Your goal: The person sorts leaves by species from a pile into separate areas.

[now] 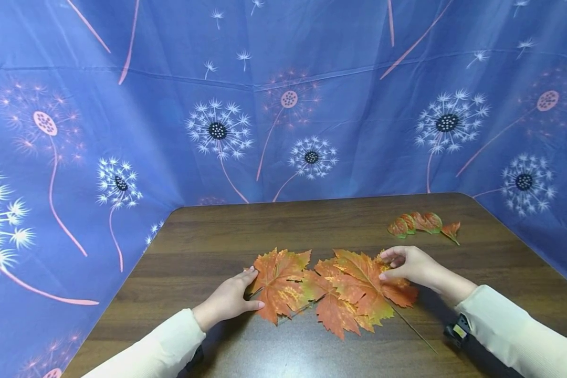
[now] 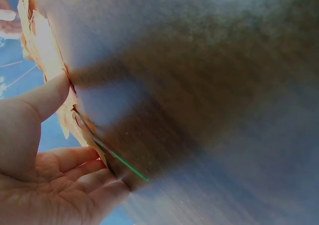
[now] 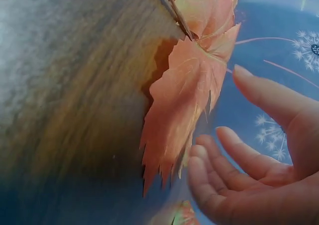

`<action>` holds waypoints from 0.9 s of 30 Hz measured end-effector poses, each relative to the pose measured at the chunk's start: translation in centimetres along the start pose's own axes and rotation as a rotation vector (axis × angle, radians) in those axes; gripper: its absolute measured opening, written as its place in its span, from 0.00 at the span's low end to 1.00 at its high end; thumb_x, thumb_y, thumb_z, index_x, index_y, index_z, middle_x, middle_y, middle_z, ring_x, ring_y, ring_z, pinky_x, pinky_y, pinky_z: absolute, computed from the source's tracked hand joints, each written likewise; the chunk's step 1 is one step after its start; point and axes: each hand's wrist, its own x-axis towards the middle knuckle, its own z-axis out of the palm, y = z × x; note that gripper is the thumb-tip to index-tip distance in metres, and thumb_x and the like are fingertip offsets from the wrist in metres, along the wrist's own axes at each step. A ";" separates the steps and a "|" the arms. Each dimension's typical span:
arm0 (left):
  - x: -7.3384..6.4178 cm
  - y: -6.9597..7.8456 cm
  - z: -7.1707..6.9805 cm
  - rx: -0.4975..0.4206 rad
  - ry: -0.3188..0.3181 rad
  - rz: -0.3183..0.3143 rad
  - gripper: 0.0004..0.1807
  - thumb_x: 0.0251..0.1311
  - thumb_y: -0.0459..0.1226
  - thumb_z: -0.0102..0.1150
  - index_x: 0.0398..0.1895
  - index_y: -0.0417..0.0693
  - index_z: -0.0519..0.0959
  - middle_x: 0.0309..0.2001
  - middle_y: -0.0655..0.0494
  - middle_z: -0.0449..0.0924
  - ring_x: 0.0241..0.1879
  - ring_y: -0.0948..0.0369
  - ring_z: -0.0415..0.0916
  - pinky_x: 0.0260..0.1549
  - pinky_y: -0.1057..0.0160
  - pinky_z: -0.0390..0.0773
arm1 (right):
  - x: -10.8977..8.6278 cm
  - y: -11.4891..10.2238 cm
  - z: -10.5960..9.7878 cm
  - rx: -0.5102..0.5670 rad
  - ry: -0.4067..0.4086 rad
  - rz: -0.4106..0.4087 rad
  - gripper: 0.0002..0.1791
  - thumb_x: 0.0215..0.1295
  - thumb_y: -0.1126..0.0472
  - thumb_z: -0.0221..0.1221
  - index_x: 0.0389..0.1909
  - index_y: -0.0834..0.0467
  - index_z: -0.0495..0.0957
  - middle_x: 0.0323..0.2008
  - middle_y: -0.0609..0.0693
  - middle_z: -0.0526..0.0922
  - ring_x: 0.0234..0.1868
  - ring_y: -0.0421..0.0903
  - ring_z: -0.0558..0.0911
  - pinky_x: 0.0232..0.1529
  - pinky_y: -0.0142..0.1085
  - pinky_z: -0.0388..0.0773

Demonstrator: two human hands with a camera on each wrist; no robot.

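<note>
Orange-and-yellow artificial maple leaves lie in a row on the wooden table, a broad left leaf [image 1: 280, 278] beside an overlapping right cluster [image 1: 359, 283]. My left hand [image 1: 226, 298] rests at the left leaf's outer edge, thumb and fingers spread and touching it. A thin green stem [image 2: 122, 162] sticks out between them in the left wrist view. Over the right end of the cluster is my right hand [image 1: 413, 266], its fingers loosely bent. In the right wrist view a gap separates the thumb [image 3: 264, 93] from the fingers, and nothing is held.
Toward the table's back right lies a small sprig of red-green leaves [image 1: 420, 223]. A thin brown stem [image 1: 413, 329] runs from the right cluster toward the near edge. Behind the brown table [image 1: 264, 223] hangs a blue dandelion-print cloth [image 1: 349, 63].
</note>
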 end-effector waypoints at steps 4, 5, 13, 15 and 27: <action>-0.1 0.0 0.0 -0.006 -0.006 -0.001 0.44 0.52 0.46 0.71 0.68 0.31 0.65 0.70 0.37 0.62 0.69 0.42 0.61 0.65 0.43 0.63 | 0.4 -0.1 0.4 0.000 -0.052 0.012 0.34 0.48 0.57 0.74 0.53 0.70 0.75 0.46 0.61 0.79 0.43 0.51 0.77 0.37 0.37 0.76; -0.1 0.1 0.0 -0.008 -0.008 -0.002 0.44 0.52 0.46 0.71 0.68 0.31 0.65 0.70 0.37 0.62 0.70 0.42 0.60 0.66 0.43 0.63 | 0.5 -0.2 0.5 0.005 -0.058 0.022 0.34 0.47 0.58 0.75 0.53 0.70 0.75 0.46 0.60 0.79 0.41 0.50 0.76 0.36 0.37 0.75; -0.1 0.2 -0.1 -0.005 0.002 -0.005 0.45 0.51 0.47 0.72 0.67 0.31 0.65 0.70 0.37 0.62 0.70 0.43 0.61 0.66 0.44 0.63 | 1.1 -0.3 1.3 0.067 -0.080 0.049 0.34 0.43 0.67 0.74 0.53 0.71 0.72 0.37 0.55 0.72 0.32 0.47 0.68 0.24 0.33 0.67; -0.1 0.2 -0.1 -0.009 0.003 -0.009 0.45 0.51 0.46 0.72 0.67 0.31 0.65 0.70 0.37 0.62 0.70 0.43 0.61 0.66 0.44 0.63 | 1.2 -0.3 1.4 0.061 -0.076 0.047 0.32 0.43 0.68 0.74 0.51 0.70 0.73 0.36 0.55 0.72 0.32 0.47 0.68 0.24 0.33 0.66; -0.2 0.2 -0.1 -0.010 0.000 -0.019 0.45 0.51 0.47 0.72 0.68 0.32 0.65 0.70 0.38 0.62 0.70 0.43 0.60 0.66 0.44 0.63 | 1.1 -0.1 1.8 0.004 -0.058 0.016 0.19 0.44 0.66 0.74 0.39 0.63 0.79 0.35 0.53 0.75 0.34 0.47 0.68 0.27 0.33 0.66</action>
